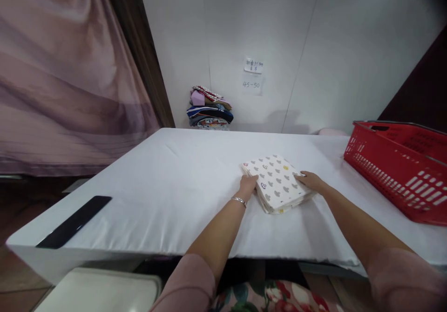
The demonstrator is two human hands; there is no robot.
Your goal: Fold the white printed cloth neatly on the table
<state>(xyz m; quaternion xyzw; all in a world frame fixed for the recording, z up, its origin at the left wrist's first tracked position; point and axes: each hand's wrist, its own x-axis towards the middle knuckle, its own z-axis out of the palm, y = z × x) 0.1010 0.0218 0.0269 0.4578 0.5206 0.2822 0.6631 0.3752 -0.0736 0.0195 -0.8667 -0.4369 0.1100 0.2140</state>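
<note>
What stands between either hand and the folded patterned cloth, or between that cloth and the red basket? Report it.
Nothing visible separates the left hand or the right hand from the folded cloth; both touch it. Toward the red basket stand the right hand, then the basket's side wall.

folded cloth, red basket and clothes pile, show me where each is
Folded cloth (277, 179): head view, middle of its patterned top.
Red basket (397, 171): head view, on its long side wall.
Clothes pile (210, 112): head view, middle of its front.
</note>
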